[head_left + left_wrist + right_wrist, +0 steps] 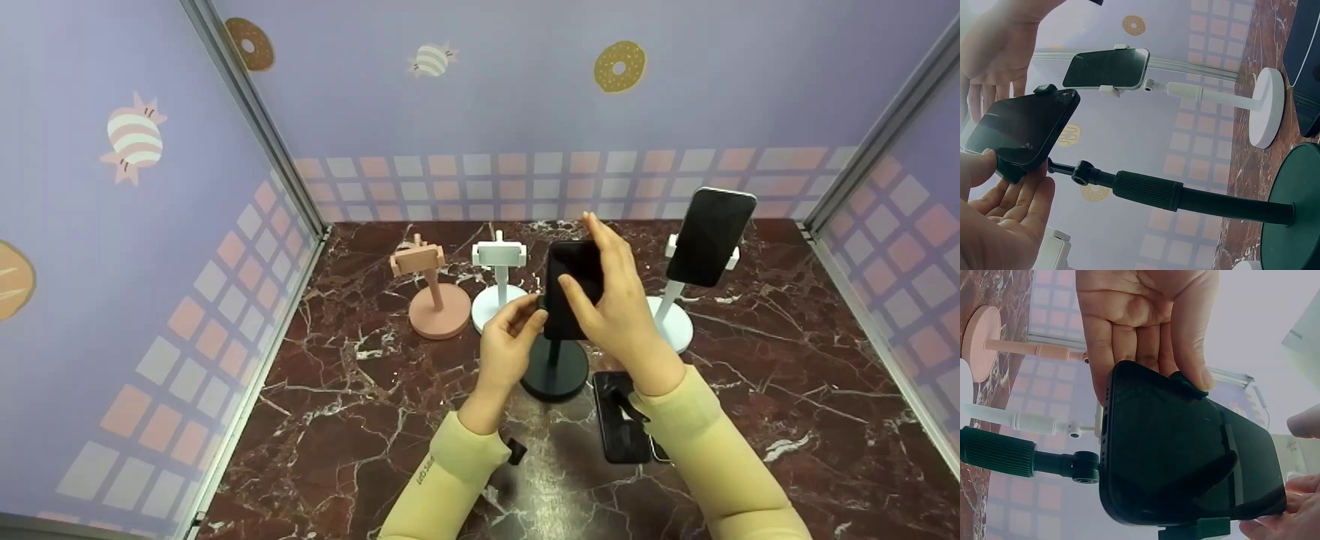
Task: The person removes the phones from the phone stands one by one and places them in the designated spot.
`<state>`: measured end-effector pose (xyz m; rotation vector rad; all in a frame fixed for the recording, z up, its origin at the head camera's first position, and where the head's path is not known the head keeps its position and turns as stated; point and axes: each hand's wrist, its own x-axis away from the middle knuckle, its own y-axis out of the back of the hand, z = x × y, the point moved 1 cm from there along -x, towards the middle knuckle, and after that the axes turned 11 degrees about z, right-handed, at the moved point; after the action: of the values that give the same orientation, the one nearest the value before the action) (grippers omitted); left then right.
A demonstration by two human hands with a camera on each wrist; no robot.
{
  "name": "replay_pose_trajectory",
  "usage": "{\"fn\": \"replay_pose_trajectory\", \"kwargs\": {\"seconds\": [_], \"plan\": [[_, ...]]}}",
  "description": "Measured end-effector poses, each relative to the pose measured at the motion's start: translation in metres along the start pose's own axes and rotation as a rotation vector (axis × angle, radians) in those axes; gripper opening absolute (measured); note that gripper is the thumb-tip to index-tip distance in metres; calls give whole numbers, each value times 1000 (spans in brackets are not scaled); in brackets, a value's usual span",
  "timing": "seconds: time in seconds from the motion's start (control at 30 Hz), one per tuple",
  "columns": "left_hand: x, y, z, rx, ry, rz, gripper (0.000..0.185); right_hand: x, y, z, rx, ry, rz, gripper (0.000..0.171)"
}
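A black phone sits tilted upright in the clamp of a dark phone stand. My left hand pinches the clamp's left arm between thumb and fingers; in the right wrist view the thumb presses on that clamp arm at the phone's edge. My right hand is at the phone's right side, its fingers extended and its thumb in front of the screen. In the right wrist view, the right fingertips are close to the phone's upper corner; whether they touch it I cannot tell.
To the left stand a pink phone stand and a white phone stand, both without phones. At right, another white stand carries a phone. A black phone lies on the marble table, partly under my right sleeve, overlapping another object.
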<state>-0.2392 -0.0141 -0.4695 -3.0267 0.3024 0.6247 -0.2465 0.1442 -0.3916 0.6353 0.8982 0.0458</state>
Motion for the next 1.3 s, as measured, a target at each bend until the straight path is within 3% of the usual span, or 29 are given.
{"fn": "replay_pose_trajectory", "kwargs": {"seconds": [0.43,0.8,1.3], "plan": [[-1,0,0,23,-2,5,30,-12,-4,6,171,37,117,68],[0,0,0,-6,-11,9,35,-12,-8,10,304,-20,176,61],[0,-1,1,-2,0,-5,27,-11,-25,5,389,-69,83,58]]}}
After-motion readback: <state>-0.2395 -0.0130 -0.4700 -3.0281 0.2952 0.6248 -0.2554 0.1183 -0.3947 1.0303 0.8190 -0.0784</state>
